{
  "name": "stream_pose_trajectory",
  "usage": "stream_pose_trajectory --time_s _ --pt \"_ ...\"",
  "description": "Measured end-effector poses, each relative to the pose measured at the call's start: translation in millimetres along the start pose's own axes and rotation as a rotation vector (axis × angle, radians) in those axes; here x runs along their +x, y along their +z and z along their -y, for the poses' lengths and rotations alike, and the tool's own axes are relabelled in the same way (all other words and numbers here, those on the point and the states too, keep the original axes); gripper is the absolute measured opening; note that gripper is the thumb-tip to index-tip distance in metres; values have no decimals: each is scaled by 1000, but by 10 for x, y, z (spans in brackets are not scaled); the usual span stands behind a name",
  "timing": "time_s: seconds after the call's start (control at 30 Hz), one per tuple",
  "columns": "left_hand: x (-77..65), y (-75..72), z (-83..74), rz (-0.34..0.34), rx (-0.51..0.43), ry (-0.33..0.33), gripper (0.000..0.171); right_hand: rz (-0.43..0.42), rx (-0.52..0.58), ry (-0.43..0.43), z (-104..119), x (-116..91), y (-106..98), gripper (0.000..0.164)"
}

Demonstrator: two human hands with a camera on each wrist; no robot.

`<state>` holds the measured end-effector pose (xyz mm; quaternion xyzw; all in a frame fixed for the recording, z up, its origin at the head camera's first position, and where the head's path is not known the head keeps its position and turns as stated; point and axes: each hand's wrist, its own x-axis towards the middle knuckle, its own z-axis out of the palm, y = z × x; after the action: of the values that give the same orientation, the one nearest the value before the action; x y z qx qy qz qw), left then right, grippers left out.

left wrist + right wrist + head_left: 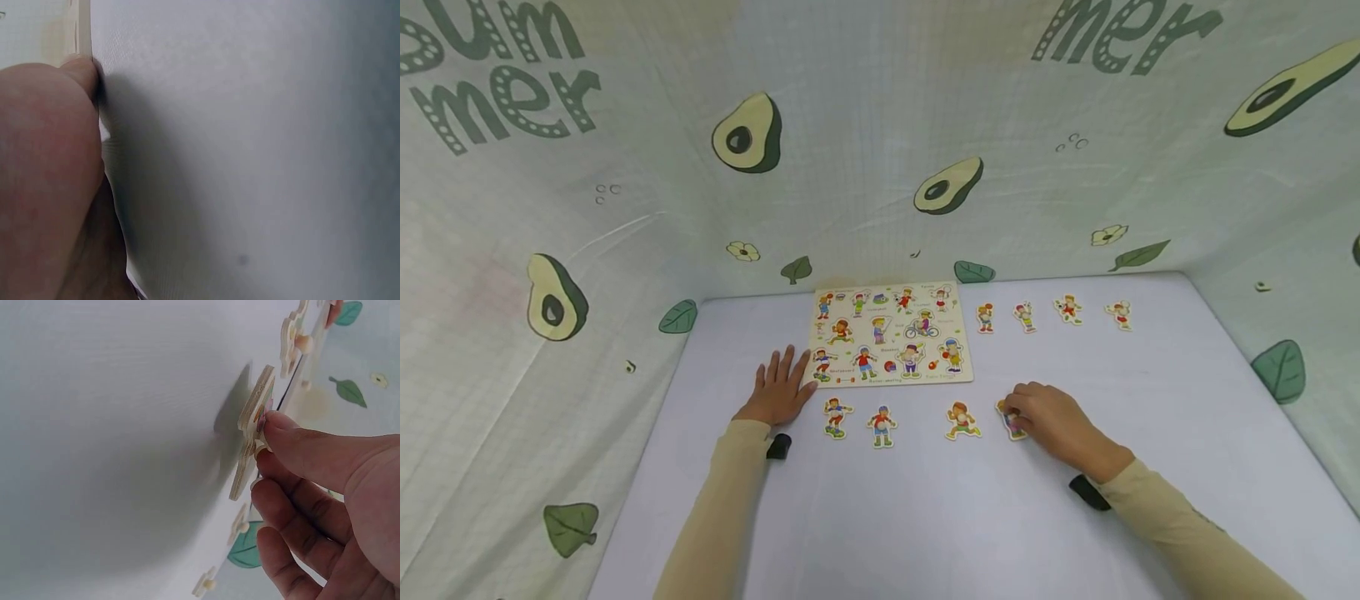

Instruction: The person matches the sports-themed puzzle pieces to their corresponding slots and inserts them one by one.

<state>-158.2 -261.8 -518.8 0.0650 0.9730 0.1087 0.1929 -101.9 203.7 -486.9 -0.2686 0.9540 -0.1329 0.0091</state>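
Note:
My right hand (1063, 427) pinches a wooden puzzle piece (1011, 422) with a child figure, front right of the puzzle board (965, 325). In the right wrist view, the thumb and fingertips hold this piece (249, 434) by its front, its edge tilted and a shadow on the table beside it. Spread flat, my left hand (781, 392) touches the board's left edge. The left wrist view shows the hand (44, 169) against the pale board edge (83, 31). The board carries printed sports figures; a few at its lower right look like pieces seated in it.
In front of the board lie a skateboarder piece (835, 418), a roller-skater piece (882, 427) and a runner piece (962, 421). Several more pieces, including a footballer (1068, 309), line up right of the board. A patterned cloth (865, 167) hangs behind the white table (880, 517).

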Motion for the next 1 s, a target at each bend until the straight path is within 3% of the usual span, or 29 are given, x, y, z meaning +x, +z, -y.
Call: stream_pose_trajectory --time_s 0.4,0.73,1.0 --pt "77 77 97 -31 -15 21 72 -15 -3 4 24 98 -52 21" --pt "63 68 73 -25 -20 16 71 -73 24 -9 55 198 -98 23" --pt "39 36 46 -12 -28 4 72 -109 56 -40 113 394 -105 22"
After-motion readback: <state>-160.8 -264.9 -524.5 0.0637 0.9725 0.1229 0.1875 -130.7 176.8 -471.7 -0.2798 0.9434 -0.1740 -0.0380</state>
